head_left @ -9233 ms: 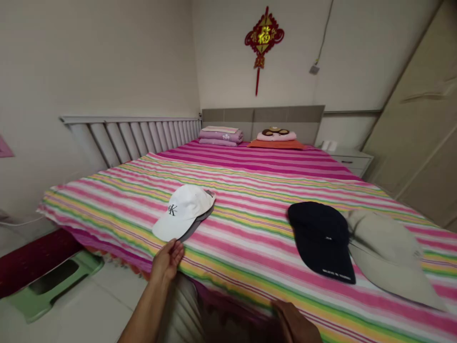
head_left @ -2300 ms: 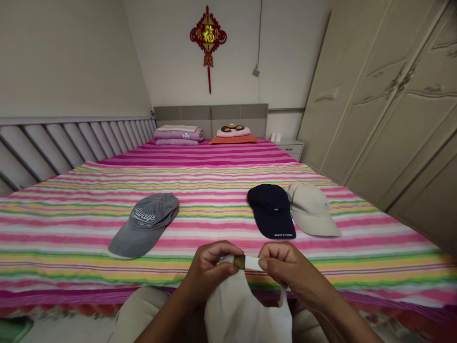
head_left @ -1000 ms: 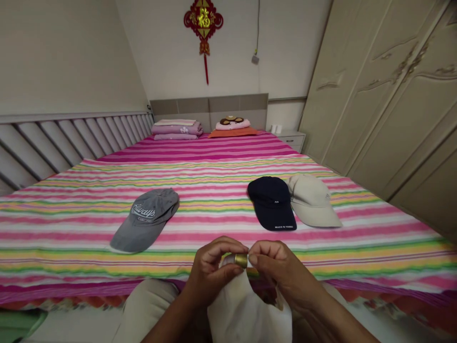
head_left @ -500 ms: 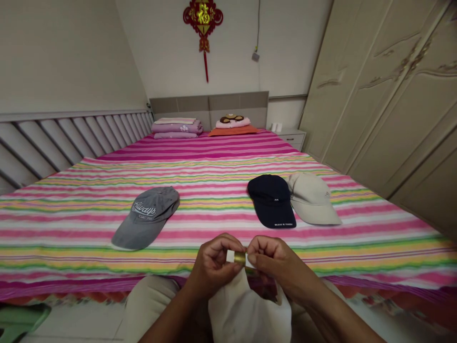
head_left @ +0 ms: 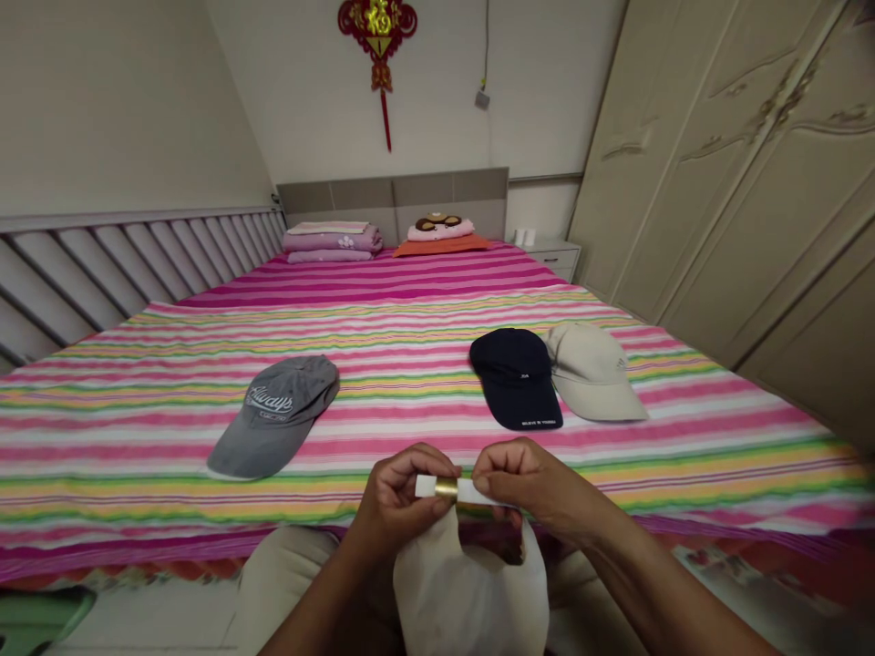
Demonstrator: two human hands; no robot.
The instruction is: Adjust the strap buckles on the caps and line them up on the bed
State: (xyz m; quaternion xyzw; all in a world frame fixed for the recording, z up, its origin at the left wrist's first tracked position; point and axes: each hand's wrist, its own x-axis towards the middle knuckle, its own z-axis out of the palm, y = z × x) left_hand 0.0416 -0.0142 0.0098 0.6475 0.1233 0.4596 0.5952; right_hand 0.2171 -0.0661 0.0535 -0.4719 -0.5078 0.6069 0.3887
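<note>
A white cap (head_left: 471, 592) hangs low over my lap, its back opening facing up. Across that opening runs its white strap (head_left: 471, 492), passing through a gold-coloured buckle (head_left: 447, 489). My left hand (head_left: 403, 497) is closed around the buckle end, thumb below and fingers above, with a short strap end showing past the buckle. My right hand (head_left: 523, 478) pinches the strap on the other side between thumb and forefinger. The hidden fingertips of both hands cannot be made out fully.
On the striped bed (head_left: 396, 410) lie a grey cap (head_left: 277, 415) at left, and a navy cap (head_left: 518, 378) touching a beige cap (head_left: 593, 372) at right. Folded bedding (head_left: 333, 241) sits by the headboard. A green stool (head_left: 45, 615) stands lower left.
My right hand has moved away from the buckle, and a longer stretch of white strap shows between them. The cap's back opening looks wider. The whole view has shifted slightly.
</note>
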